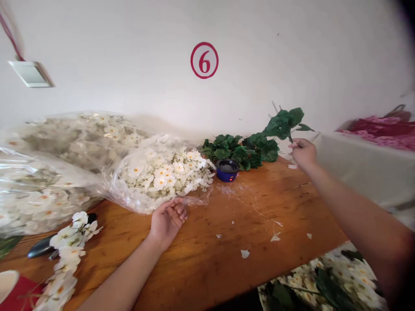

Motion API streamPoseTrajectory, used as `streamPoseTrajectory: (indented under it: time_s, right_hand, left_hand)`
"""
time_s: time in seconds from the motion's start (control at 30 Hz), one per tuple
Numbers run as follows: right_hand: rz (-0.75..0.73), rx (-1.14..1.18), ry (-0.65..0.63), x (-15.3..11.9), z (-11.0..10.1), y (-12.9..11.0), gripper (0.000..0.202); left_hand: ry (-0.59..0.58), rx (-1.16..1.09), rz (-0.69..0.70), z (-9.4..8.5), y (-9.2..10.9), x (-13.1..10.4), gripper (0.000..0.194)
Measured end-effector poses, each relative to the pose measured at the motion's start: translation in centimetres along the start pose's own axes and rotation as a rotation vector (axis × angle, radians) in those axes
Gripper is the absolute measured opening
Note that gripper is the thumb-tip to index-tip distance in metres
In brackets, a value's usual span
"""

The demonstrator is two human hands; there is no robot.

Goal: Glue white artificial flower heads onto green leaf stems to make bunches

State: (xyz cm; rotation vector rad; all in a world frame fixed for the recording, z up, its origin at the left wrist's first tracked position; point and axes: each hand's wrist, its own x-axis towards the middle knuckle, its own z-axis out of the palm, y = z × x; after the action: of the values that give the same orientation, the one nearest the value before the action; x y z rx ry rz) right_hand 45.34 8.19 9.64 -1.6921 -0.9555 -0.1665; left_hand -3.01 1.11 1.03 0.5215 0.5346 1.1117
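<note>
At the right, my right hand (304, 153) pinches the stem of a sprig of green artificial leaves (282, 123), raised above the table's far right corner. More green leaf sprigs (231, 149) lie in a pile along the wall. My left hand (168, 219) rests palm up beside the clear plastic bag (129, 201), its fingers loosely curled with nothing visible in them. White artificial flowers (162, 172) with yellow centres spill from the bag's mouth. A small blue pot (227, 170) with dark contents and a lit red light stands between flowers and leaves.
Larger bags of white flowers (42, 194) fill the left. A white flower stem (66, 259) lies near a dark-handled tool (40, 247) and a red cup (19, 289). Loose petals (245, 253) dot the wooden table (201, 268). Finished-looking flowers (333, 276) sit below its front edge; a white bin (363, 164) stands right.
</note>
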Motion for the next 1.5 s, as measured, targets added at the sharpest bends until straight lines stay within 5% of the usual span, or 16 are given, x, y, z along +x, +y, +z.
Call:
streamPoseTrajectory:
  time_s: [0.23, 0.37, 0.5, 0.7, 0.87, 1.0, 1.17, 1.23, 1.3, 1.37, 1.5]
  right_hand:
    - [0.013, 0.359, -0.007, -0.7, -1.5, -4.3, 0.020]
    - [-0.092, 0.654, -0.107, -3.7, -3.1, -7.8, 0.015]
    - [-0.153, 0.760, -0.369, -10.4, -4.4, -11.9, 0.023]
    - [0.044, 0.657, -0.835, -24.5, -4.6, -15.3, 0.037]
    - [0.008, 0.319, -1.281, -32.1, -3.2, -14.7, 0.054]
    - [-0.005, 0.205, -1.369, -34.0, -2.2, -13.8, 0.053]
    - [-0.123, 0.158, -1.326, -34.6, -1.2, -13.2, 0.051]
    - [-0.195, 0.143, -1.277, -34.6, -0.5, -13.3, 0.053]
    - [-0.225, 0.128, -1.230, -34.5, 0.3, -13.6, 0.058]
    - [-0.258, 0.128, -1.205, -34.5, 1.1, -14.4, 0.060]
    - [-0.398, 0.156, -1.274, -34.2, 1.9, -16.5, 0.026]
  left_hand:
    - [-0.007, 0.047, 0.001, 0.1, -0.1, -0.3, 0.020]
    - [-0.011, 0.097, 0.016, 0.4, -0.2, -0.5, 0.018]
    - [-0.034, 0.119, 0.079, 0.6, -0.4, -0.6, 0.014]
    - [-0.155, 0.213, 0.298, 2.4, -0.2, -2.2, 0.037]
    - [0.143, 0.249, 0.392, 3.2, 1.5, -2.9, 0.072]
    - [0.184, 0.546, 0.303, 1.8, 2.1, -1.5, 0.046]
    - [0.154, 0.736, 0.263, 0.7, 1.5, -0.5, 0.033]
    - [0.212, 0.862, 0.364, 0.9, 1.5, -1.1, 0.031]
    - [0.265, 0.978, 0.609, 1.6, 1.7, -2.4, 0.029]
    - [0.177, 1.047, 0.840, 2.4, 1.7, -3.9, 0.022]
    - [-0.002, 1.283, 0.882, 3.5, 0.5, -5.3, 0.014]
